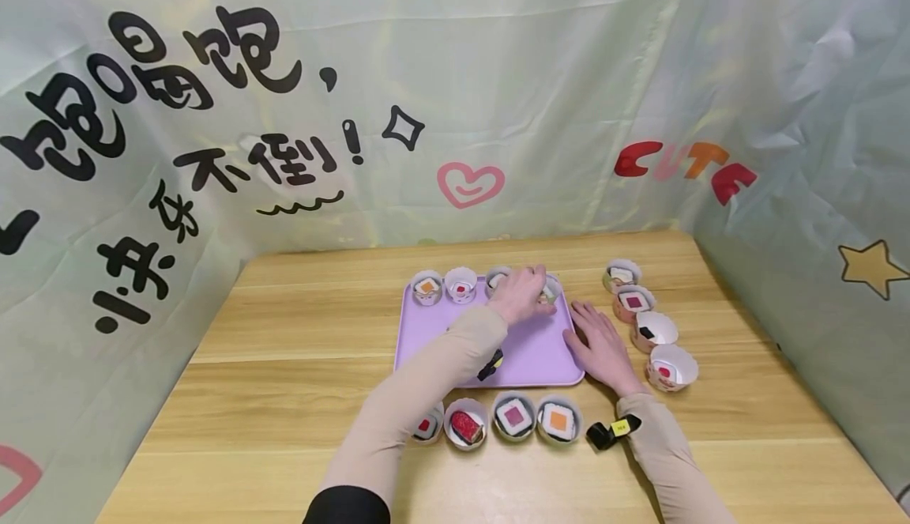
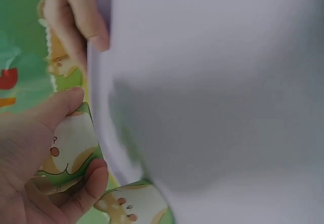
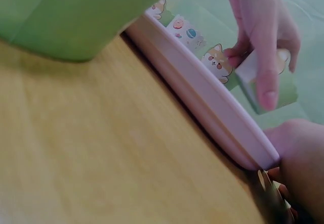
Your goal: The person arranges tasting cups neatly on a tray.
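My left hand [image 1: 522, 293] reaches over the far right corner of a purple tray [image 1: 540, 354]. Its thumb and fingers grip a paper baking cup [image 2: 71, 145] printed with a cartoon dog, partly hidden by the hand in the head view. A neighbouring printed cup [image 2: 136, 205] stands close beside it. Along the tray's back edge are cups with sushi pieces, including one with an orange centre [image 1: 427, 287] and one with a red centre [image 1: 460, 287]. My right hand [image 1: 603, 344] lies with extended fingers against the tray's right edge, holding no cup.
Right of the tray stands a slanting line of several filled cups, the nearest [image 1: 671, 370] close to my right forearm. More cups line the tray's front side, among them one with a red-topped piece [image 1: 466, 424]. A printed cloth [image 1: 554, 113] hangs behind the wooden table [image 1: 284, 397].
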A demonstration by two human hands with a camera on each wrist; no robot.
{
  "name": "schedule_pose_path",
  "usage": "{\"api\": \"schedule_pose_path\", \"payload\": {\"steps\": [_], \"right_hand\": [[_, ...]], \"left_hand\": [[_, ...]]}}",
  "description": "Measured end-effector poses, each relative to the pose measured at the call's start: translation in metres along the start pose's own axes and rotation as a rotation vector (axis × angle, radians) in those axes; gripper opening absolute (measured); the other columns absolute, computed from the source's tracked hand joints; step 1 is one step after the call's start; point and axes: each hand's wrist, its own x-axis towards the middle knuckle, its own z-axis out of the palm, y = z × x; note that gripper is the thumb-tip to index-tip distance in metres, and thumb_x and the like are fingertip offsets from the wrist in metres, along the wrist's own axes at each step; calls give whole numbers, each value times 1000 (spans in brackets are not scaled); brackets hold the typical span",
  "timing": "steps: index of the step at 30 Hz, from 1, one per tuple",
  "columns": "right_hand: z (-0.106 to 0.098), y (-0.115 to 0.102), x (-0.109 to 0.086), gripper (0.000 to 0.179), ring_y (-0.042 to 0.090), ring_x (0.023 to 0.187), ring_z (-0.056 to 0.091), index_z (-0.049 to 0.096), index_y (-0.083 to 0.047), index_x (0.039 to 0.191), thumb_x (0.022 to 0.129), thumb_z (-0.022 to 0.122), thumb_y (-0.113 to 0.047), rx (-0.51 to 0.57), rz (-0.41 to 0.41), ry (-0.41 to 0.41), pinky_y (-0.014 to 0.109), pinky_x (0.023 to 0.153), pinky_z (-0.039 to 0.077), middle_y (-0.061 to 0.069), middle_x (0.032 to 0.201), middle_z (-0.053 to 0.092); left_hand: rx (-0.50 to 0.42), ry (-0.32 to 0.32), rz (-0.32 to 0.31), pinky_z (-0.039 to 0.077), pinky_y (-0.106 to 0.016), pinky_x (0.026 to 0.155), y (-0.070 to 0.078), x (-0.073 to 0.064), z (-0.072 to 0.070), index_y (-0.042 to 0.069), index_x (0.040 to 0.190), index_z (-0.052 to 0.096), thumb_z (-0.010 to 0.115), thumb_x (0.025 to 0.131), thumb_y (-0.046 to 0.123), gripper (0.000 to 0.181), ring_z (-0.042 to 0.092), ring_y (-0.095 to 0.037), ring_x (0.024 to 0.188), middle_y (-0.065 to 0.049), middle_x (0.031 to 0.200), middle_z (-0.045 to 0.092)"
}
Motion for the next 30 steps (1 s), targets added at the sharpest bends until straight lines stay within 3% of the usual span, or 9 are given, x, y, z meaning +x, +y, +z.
{"api": "schedule_pose_path", "payload": {"steps": [4,11,16,24,30], "right_hand": [[0,-1,0,54,47,150,29,44,7,147,103,49,-23,-2,-4,5,62,124,19,28,156,41],[-2,-2,0,54,47,150,27,44,6,148,103,48,-24,-3,4,-5,61,124,17,27,156,40],[-2,-2,-1,54,47,150,27,43,6,148,104,48,-25,-3,5,-11,61,124,17,27,157,39],[-2,0,0,54,46,151,26,43,5,149,104,48,-25,-5,9,-13,60,125,17,26,157,39],[-3,-1,0,54,47,151,26,43,6,148,104,47,-25,1,13,-22,61,125,17,27,158,39]], "left_hand": [[-31,-22,1,61,-35,84,-1,-2,5,9,131,57,74,88,47,60,70,-24,106,-8,120,70],[-85,-40,67,57,-33,97,-9,-3,2,9,136,58,76,88,42,61,66,-23,114,-9,131,64],[-100,-36,114,56,-31,94,-13,-2,1,13,133,63,77,88,35,53,67,-21,112,-7,131,65],[-92,-1,96,59,-31,85,-13,3,5,12,126,63,70,95,30,37,69,-20,106,-5,122,68],[-104,39,74,59,-32,87,-10,7,7,12,122,63,65,98,29,29,70,-21,106,-5,119,71]]}}
